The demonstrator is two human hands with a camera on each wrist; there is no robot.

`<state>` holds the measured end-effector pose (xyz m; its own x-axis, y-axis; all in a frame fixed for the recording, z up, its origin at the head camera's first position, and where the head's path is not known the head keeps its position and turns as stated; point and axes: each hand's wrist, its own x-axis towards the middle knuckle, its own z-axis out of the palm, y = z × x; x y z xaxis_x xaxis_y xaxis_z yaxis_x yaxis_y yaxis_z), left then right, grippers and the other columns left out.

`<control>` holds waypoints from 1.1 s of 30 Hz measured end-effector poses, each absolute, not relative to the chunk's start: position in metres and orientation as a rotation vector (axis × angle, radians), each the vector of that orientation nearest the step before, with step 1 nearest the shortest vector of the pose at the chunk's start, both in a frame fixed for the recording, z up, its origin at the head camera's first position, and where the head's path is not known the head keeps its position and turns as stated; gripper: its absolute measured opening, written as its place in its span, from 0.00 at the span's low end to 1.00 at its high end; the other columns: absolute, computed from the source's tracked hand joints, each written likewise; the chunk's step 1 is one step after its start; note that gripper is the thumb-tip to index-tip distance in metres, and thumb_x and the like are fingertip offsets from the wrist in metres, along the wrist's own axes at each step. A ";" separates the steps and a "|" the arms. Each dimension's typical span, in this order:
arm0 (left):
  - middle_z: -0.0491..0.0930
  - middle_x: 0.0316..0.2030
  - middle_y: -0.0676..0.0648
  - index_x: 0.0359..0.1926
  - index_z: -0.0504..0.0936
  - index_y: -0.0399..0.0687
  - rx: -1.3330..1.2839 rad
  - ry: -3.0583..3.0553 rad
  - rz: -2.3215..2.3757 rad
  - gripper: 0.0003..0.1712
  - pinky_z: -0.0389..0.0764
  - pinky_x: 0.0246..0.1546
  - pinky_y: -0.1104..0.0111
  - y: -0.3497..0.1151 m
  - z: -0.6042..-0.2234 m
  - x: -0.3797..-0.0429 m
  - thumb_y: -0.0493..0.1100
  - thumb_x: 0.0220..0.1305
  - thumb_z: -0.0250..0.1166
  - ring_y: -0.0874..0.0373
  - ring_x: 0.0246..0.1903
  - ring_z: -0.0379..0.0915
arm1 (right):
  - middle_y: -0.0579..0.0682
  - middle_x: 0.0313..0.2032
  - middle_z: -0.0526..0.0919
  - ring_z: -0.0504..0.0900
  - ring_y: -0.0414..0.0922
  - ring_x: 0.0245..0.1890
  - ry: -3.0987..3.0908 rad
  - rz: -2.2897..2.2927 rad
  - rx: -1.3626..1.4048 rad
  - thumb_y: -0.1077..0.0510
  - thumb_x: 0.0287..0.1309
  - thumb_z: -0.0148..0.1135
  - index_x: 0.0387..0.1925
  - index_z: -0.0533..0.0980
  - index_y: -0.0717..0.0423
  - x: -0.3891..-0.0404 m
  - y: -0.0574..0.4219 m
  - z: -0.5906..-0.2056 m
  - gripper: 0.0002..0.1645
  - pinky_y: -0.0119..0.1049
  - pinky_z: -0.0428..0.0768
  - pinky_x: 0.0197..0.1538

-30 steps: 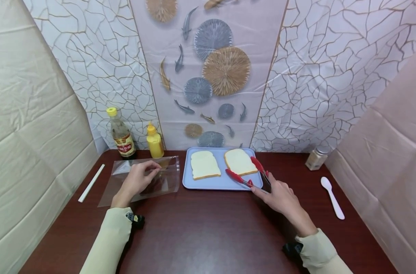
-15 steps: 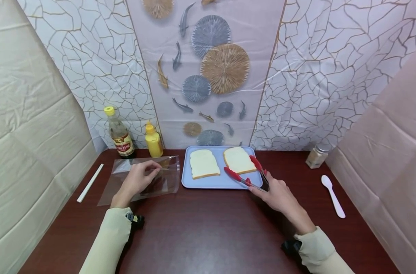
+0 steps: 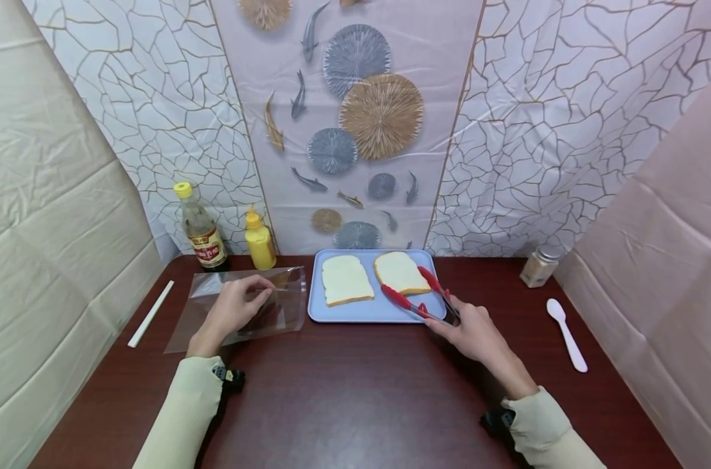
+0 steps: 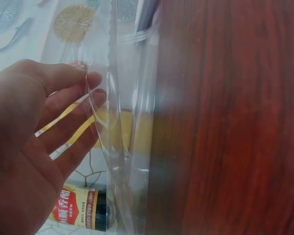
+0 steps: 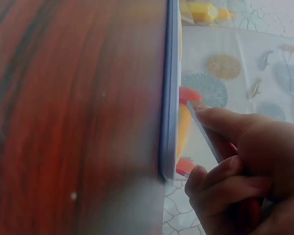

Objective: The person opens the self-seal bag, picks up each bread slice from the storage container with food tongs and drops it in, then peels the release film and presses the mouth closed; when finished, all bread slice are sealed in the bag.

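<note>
My left hand (image 3: pixel 229 312) pinches the upper layer of a clear plastic zip bag (image 3: pixel 290 316) between thumb and index finger. In the left wrist view the bag's film (image 4: pixel 139 107) is lifted in a fold, the other fingers lying behind it. My right hand (image 3: pixel 478 332) grips metal tongs with red tips (image 3: pixel 395 297), reaching over the front right of a light blue tray (image 3: pixel 317 311). The tongs straddle the right bread slice (image 3: pixel 399 271), one tip at its front edge, the other at its right side. A second bread slice (image 3: pixel 346 279) lies on the tray's left half.
Behind the bag stand a brown sauce bottle (image 3: pixel 206 247) with a yellow cap and a yellow squeeze bottle (image 3: pixel 260 246). White chopsticks (image 3: pixel 150 314) lie far left. On the right are a spice jar (image 3: pixel 539 268) and a white spoon (image 3: pixel 568 335). A patterned backdrop (image 3: pixel 355 195) borders the table.
The tongs' right tip has come in closer, and the right bread slice has slid slightly left on the tray. My left hand keeps its pinch on the bag, unmoved.
</note>
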<state>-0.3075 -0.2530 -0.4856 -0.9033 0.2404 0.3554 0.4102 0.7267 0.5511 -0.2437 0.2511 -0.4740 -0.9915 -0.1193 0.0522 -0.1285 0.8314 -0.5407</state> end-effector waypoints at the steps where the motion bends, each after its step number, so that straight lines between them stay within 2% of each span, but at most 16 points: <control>1: 0.93 0.44 0.47 0.48 0.91 0.47 -0.512 -2.669 -0.942 0.06 0.89 0.54 0.45 -0.253 -0.486 -0.307 0.41 0.77 0.69 0.47 0.50 0.90 | 0.51 0.22 0.75 0.71 0.43 0.20 -2.987 0.893 0.200 0.34 0.66 0.74 0.80 0.64 0.68 -0.243 0.251 -0.474 0.58 0.35 0.70 0.25; 6: 0.93 0.44 0.47 0.47 0.90 0.49 -0.504 -2.661 -0.943 0.05 0.89 0.54 0.46 -0.255 -0.484 -0.305 0.42 0.77 0.69 0.47 0.50 0.90 | 0.50 0.20 0.75 0.68 0.43 0.18 -2.979 0.924 0.185 0.35 0.67 0.73 0.80 0.64 0.68 -0.244 0.248 -0.475 0.57 0.35 0.68 0.23; 11: 0.93 0.44 0.47 0.48 0.91 0.46 -0.513 -2.637 -0.957 0.06 0.89 0.52 0.46 -0.257 -0.483 -0.304 0.40 0.76 0.69 0.47 0.49 0.91 | 0.51 0.21 0.74 0.65 0.43 0.19 -2.968 0.944 0.195 0.34 0.66 0.74 0.79 0.64 0.67 -0.245 0.248 -0.473 0.57 0.35 0.66 0.23; 17: 0.93 0.45 0.48 0.49 0.91 0.48 -0.537 -2.632 -0.966 0.06 0.90 0.53 0.48 -0.257 -0.483 -0.305 0.40 0.77 0.69 0.49 0.50 0.90 | 0.47 0.18 0.67 0.60 0.41 0.16 -2.950 0.986 0.201 0.32 0.64 0.74 0.80 0.66 0.64 -0.247 0.252 -0.473 0.58 0.33 0.65 0.22; 24: 0.93 0.45 0.49 0.48 0.91 0.50 -0.519 -2.654 -0.962 0.06 0.89 0.54 0.47 -0.258 -0.482 -0.305 0.40 0.76 0.70 0.50 0.49 0.90 | 0.45 0.20 0.70 0.67 0.40 0.20 -2.850 0.988 0.261 0.31 0.62 0.76 0.79 0.68 0.60 -0.251 0.249 -0.477 0.57 0.32 0.65 0.24; 28: 0.93 0.44 0.50 0.48 0.92 0.53 -0.535 -2.653 -0.951 0.06 0.89 0.53 0.49 -0.259 -0.483 -0.304 0.40 0.76 0.70 0.52 0.48 0.90 | 0.45 0.22 0.69 0.66 0.41 0.24 -2.808 0.972 0.289 0.34 0.62 0.78 0.78 0.71 0.59 -0.253 0.245 -0.475 0.54 0.33 0.66 0.26; 33: 0.94 0.44 0.50 0.47 0.93 0.53 -0.583 -2.629 -0.944 0.07 0.89 0.51 0.51 -0.259 -0.483 -0.306 0.38 0.74 0.72 0.53 0.47 0.90 | 0.46 0.24 0.73 0.67 0.41 0.23 -2.789 1.019 0.374 0.36 0.62 0.79 0.77 0.72 0.58 -0.256 0.234 -0.469 0.52 0.32 0.66 0.26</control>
